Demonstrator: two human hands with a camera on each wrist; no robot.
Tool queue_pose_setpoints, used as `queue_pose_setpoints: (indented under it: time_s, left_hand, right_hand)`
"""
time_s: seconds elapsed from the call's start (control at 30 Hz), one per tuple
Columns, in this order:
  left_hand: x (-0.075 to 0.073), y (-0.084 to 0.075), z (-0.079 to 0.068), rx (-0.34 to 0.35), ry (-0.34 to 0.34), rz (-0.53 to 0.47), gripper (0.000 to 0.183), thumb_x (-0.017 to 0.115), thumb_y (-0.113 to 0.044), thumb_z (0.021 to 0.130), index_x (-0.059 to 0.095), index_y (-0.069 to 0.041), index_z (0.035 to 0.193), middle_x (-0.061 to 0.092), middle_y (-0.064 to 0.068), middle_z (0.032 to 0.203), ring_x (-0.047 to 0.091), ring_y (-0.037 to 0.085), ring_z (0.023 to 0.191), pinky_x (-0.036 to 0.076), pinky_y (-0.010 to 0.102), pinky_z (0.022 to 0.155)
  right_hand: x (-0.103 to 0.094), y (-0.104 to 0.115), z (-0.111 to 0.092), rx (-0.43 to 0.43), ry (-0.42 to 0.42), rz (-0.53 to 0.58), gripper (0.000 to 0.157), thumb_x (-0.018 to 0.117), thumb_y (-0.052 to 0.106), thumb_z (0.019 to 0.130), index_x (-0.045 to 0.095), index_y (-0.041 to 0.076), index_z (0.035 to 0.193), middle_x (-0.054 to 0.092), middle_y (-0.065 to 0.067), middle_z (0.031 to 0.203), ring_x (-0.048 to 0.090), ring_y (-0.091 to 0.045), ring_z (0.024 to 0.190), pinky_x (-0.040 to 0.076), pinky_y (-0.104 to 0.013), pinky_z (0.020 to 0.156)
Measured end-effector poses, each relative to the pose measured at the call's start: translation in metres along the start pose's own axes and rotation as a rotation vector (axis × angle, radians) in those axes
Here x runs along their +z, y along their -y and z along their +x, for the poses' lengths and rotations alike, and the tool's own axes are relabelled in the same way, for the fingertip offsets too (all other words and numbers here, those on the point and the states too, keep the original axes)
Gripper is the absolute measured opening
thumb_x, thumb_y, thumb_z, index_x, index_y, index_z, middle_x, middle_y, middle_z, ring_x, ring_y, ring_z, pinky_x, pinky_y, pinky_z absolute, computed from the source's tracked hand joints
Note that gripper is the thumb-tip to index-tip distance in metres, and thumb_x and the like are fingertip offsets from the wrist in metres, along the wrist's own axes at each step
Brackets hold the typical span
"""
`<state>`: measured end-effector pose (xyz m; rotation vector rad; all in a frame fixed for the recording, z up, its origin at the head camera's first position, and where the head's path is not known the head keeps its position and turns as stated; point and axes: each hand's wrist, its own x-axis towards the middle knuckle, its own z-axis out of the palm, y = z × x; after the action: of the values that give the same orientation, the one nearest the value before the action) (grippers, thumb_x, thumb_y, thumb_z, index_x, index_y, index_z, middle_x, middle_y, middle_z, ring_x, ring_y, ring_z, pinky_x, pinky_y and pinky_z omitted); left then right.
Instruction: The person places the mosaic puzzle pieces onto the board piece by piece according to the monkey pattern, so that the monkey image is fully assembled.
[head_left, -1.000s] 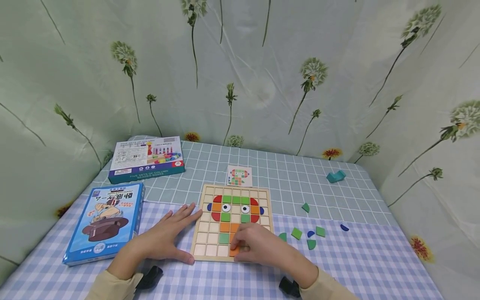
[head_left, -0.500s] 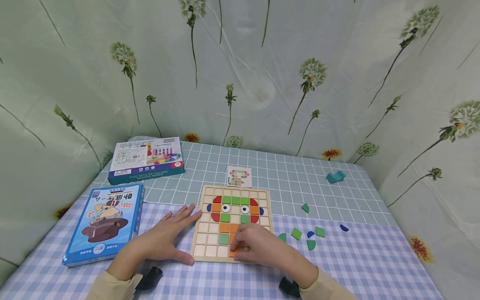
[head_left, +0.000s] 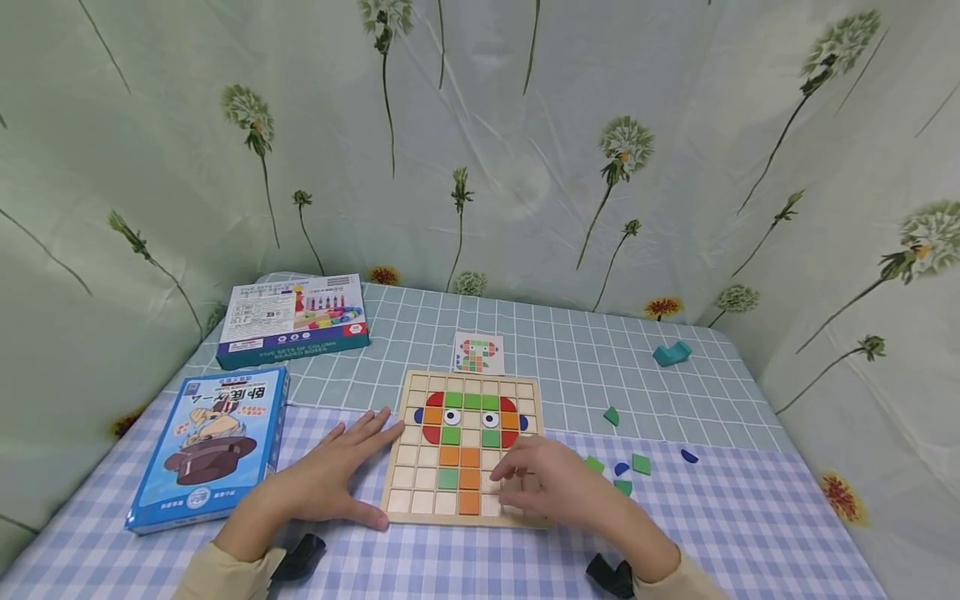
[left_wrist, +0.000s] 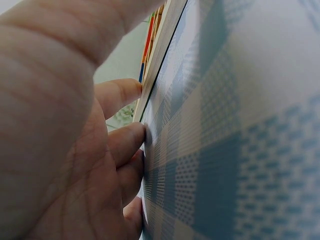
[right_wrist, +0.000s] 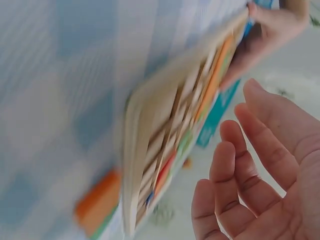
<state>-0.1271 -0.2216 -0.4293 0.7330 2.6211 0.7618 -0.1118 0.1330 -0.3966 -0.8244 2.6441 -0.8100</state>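
Observation:
A wooden grid board point(head_left: 423, 477) lies on the checked cloth, with a face of coloured tiles and two round eyes on it. Below the face stand several orange tiles point(head_left: 469, 502) and a green tile point(head_left: 447, 478). My left hand point(head_left: 330, 482) lies spread at the board's left side, thumb and fingertips at its edge. Over the lower right of the board hovers my right hand point(head_left: 555, 485), fingers loosely bent. In the right wrist view its fingers point(right_wrist: 222, 165) hold nothing. A picture card point(head_left: 478, 354) with a similar figure lies behind the board.
Right of the board lie loose pieces, among them a green square point(head_left: 641, 463), a blue half-round point(head_left: 689, 456) and a green quarter-round point(head_left: 612, 415). Farther back sits a teal object point(head_left: 671, 354). Left are a blue box point(head_left: 213, 446) and a bead-set box point(head_left: 292, 321).
My right hand has let go of the orange tile in the bottom row and moved right, uncovering it. My left hand has stayed in place.

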Motion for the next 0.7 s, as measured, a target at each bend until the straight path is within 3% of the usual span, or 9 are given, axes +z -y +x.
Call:
queue_pose_setpoints:
  time_s: [0.2,0.4,0.53,0.7]
  left_hand:
    - [0.0,0.0,0.0,-0.001,0.002,-0.001,0.124,0.092,-0.066,0.07,0.034,-0.02,0.17,0.023,0.018,0.179,0.018,0.048,0.166,0.011,0.08,0.127]
    - [0.0,0.0,0.0,-0.003,0.003,0.0,0.124,0.092,-0.066,0.07,0.034,-0.02,0.17,0.022,0.017,0.18,0.017,0.048,0.166,0.011,0.08,0.127]
    - [0.0,0.0,0.0,-0.004,0.004,-0.001,0.125,0.092,-0.066,0.07,0.034,-0.02,0.17,0.022,0.017,0.18,0.017,0.048,0.166,0.011,0.08,0.127]
    - [0.0,0.0,0.0,0.002,0.004,0.002,0.125,0.092,-0.067,0.071,0.033,-0.02,0.17,0.021,0.017,0.18,0.017,0.048,0.166,0.011,0.081,0.126]
  right_hand:
    - [-0.027,-0.027,-0.025,0.057,-0.11,-0.035,0.018,0.083,0.022,0.095,0.08,0.019,0.113,0.075,0.008,0.108,0.066,-0.011,0.095,0.059,-0.028,0.079]
    - [-0.049,-0.061,-0.052,0.183,-0.241,-0.08,0.024,0.085,0.018,0.093,0.079,0.015,0.116,0.079,0.003,0.113,0.069,-0.015,0.097,0.06,-0.04,0.085]
    - [-0.061,-0.084,-0.069,0.279,-0.247,-0.096,0.03,0.086,0.016,0.091,0.078,0.012,0.119,0.078,-0.003,0.116,0.07,-0.02,0.1,0.061,-0.045,0.086]
    - [-0.069,-0.106,-0.085,0.393,-0.192,-0.064,0.038,0.087,0.016,0.089,0.077,0.008,0.124,0.078,-0.008,0.12,0.07,-0.024,0.104,0.062,-0.049,0.09]
